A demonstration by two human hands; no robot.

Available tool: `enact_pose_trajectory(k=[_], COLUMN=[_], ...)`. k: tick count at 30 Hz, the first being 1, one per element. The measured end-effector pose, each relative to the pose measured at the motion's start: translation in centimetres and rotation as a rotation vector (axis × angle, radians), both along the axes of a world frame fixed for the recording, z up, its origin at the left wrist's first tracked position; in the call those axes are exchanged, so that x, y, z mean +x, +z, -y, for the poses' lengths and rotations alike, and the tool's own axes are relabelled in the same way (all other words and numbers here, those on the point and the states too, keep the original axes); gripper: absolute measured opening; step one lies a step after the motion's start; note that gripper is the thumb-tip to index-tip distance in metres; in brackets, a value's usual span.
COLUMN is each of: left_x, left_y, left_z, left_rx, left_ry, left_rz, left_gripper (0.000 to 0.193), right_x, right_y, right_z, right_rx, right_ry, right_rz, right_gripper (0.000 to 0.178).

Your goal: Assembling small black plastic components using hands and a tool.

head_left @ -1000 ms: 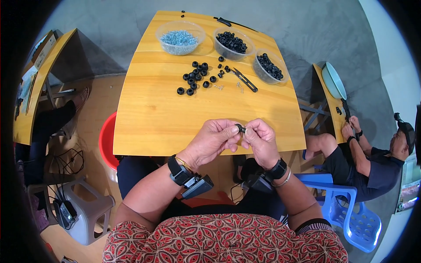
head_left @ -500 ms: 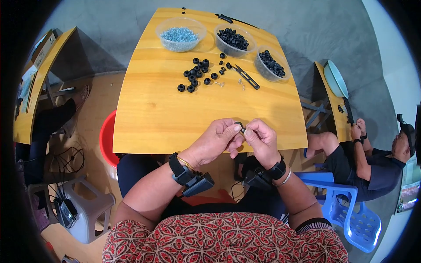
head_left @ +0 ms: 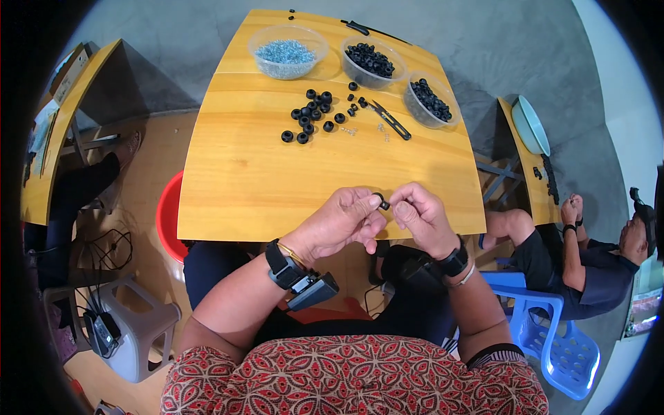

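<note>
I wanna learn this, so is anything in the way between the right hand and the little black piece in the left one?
Nothing visible. The right hand is close beside the little black piece, which the left hand pinches.

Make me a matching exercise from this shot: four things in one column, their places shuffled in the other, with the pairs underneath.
Things
1. Pale blue beads
2. Small black piece
3. Red basin
4. Black snips

Places
A. Lying directly on the wooden table
B. Pinched between thumb and finger of the left hand
C. Inside the clear bowl furthest left
D. Beyond the table's left edge, partly hidden by it

Pairs: 1-C, 2-B, 3-D, 4-A
</note>
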State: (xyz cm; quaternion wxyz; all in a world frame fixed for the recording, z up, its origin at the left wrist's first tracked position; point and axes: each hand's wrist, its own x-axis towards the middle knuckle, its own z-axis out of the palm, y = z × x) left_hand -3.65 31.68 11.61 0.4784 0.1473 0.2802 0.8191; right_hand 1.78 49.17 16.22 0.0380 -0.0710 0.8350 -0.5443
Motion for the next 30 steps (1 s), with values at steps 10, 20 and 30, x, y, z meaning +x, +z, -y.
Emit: enact_pose_trajectory(k=[10,20,30], left_x=[0.1,-0.1,-0.3], left_y=[0.2,0.2,0.5], left_z=[-0.2,-0.1,0.3], left_rx=[-0.017,-0.012,0.014], left_ry=[-0.049,-0.009,-0.035], left_rz=[-0.029,0.053,0.161], left_gripper=[0.019,0.018,0.022], right_x=[-1.8,-1.4,-1.1], right_y=[1.4,0.6,0.9], right_z=[0.3,0.8,0.7], right_rx=[0.35,0.276,0.281], right_ry=[0.364,0.283,0.213], right_rz=[-0.278,-0.194,-0.172], right_gripper=[0.032,0.027,0.029])
